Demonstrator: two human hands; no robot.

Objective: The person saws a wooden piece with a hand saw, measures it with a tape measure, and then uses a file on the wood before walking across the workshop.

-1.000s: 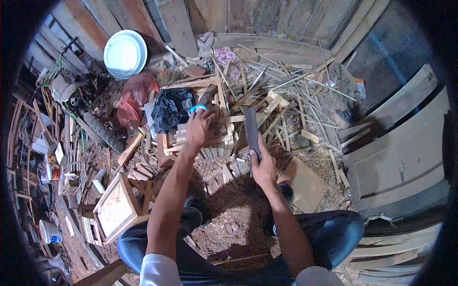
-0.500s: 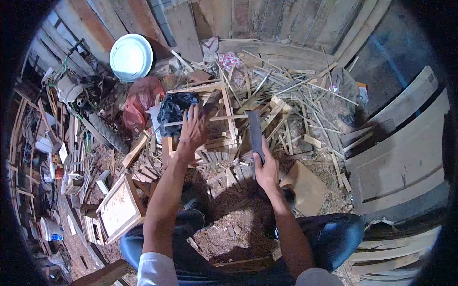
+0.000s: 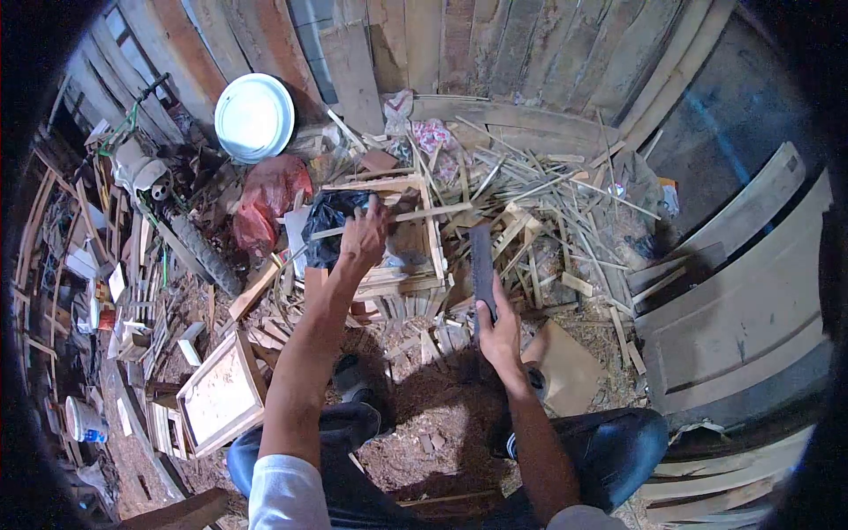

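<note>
My left hand [image 3: 364,234] is closed around a thin pale wooden strip [image 3: 433,213], which sticks out on both sides of it. The strip lies slanted above an open wooden frame [image 3: 433,234], its right end higher. Beneath my left hand a black plastic bag [image 3: 327,216] rests at the frame's left side. In my right hand [image 3: 501,327] is a long, flat, dark bar [image 3: 481,261], gripped near its lower end and pointing away from me. I cannot make out what kind of tool or piece it is. Its top end is close to the strip's right end, apart from it.
A heap of wooden offcuts [image 3: 556,194] spreads behind and to the right. A red plastic bag [image 3: 269,199] and a white basin [image 3: 254,119] are at the back left. A framed panel [image 3: 221,393] leans near my left knee. Boards [image 3: 742,327] stand at the right.
My left fingers were spread over the strip and are now curled on it. The strip has tilted, its right end moving farther away. The view has shifted slightly; my right hand keeps its grip.
</note>
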